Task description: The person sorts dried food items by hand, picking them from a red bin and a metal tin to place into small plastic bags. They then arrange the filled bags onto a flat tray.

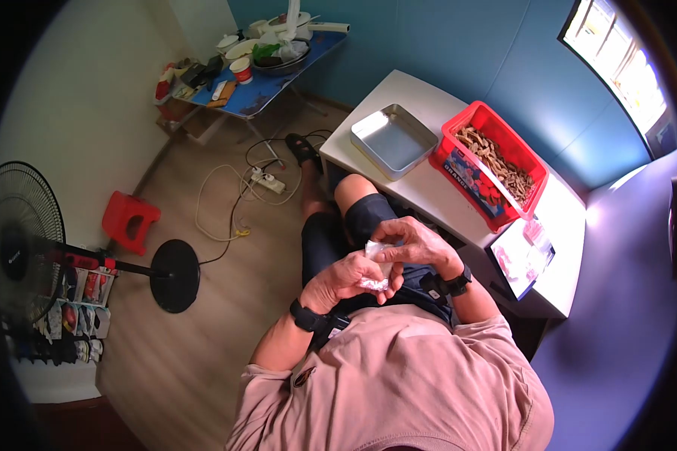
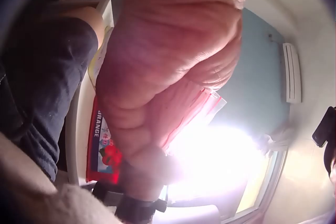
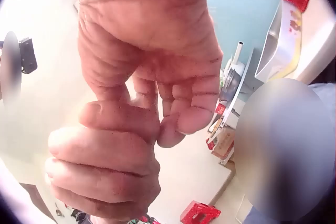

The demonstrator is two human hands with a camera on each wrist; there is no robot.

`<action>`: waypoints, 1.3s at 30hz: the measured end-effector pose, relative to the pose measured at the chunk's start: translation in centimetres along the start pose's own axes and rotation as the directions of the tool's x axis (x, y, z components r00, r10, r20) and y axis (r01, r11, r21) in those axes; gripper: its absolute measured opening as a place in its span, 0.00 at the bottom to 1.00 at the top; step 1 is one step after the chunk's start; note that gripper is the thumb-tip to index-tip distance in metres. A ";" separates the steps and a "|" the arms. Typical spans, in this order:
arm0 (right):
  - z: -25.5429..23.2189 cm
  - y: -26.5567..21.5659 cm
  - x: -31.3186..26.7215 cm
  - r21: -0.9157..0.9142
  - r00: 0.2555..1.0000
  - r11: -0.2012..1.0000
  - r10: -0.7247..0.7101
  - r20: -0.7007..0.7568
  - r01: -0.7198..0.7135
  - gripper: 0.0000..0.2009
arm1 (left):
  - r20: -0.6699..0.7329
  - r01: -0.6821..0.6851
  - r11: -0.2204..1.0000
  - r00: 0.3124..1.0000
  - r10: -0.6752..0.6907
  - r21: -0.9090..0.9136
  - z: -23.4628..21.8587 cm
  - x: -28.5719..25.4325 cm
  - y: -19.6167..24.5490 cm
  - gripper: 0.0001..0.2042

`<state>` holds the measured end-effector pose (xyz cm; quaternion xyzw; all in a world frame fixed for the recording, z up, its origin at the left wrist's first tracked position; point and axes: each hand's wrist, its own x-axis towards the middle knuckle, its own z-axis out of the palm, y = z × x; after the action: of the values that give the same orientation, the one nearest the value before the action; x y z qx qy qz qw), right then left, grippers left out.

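Observation:
Over the lap, both hands hold a small clear plastic packet (image 1: 376, 284) with pink stripes. My left hand (image 1: 337, 279) has its fingers curled round the lower part. From the other side my right hand (image 1: 420, 244) pinches the upper end between thumb and fingers. In the left wrist view, the packet's striped film (image 2: 191, 103) shows below the left palm. The right wrist view has the two hands meeting, with the packet hidden behind the fingers. To the right, on a white table (image 1: 568, 263), stands a red basket (image 1: 498, 219) of brown twisted sticks (image 1: 496, 161).
An open metal tin (image 1: 395, 143) sits beside the basket. A dark-edged tray (image 1: 515, 282) with pinkish packets lies at the table's near end. On the left are a fan (image 1: 34, 248), a red stool (image 1: 130, 222), a power strip (image 1: 268, 180) with cords, and a cluttered blue folding table (image 1: 259, 94).

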<state>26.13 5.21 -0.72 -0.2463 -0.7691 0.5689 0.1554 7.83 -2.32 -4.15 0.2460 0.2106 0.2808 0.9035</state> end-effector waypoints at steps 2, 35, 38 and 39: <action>0.6 -1.0 -1.4 0.126 0.992 0.985 0.121 -0.045 -0.115 0.12 | 0.013 -0.001 1.000 1.000 0.001 -0.027 0.7 0.1 -0.8 0.16; 0.6 3.3 -6.1 0.336 0.845 0.941 0.154 -0.511 0.032 0.13 | -0.371 -0.025 0.945 0.916 0.152 0.326 1.5 0.8 -3.6 0.19; -2.2 4.8 -7.8 0.252 0.706 0.968 0.174 -0.687 0.007 0.17 | -0.336 -0.080 0.901 0.911 0.240 0.427 0.0 0.8 -2.6 0.19; -3.1 5.3 -8.7 0.251 0.659 0.968 0.198 -0.726 -0.015 0.17 | -0.333 -0.093 0.877 0.902 0.274 0.472 -0.4 1.0 -1.8 0.19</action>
<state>36.03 4.10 -4.45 -0.4831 -0.5535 0.5088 0.4488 9.11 -2.86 -5.76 0.4042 0.4195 0.3544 0.7315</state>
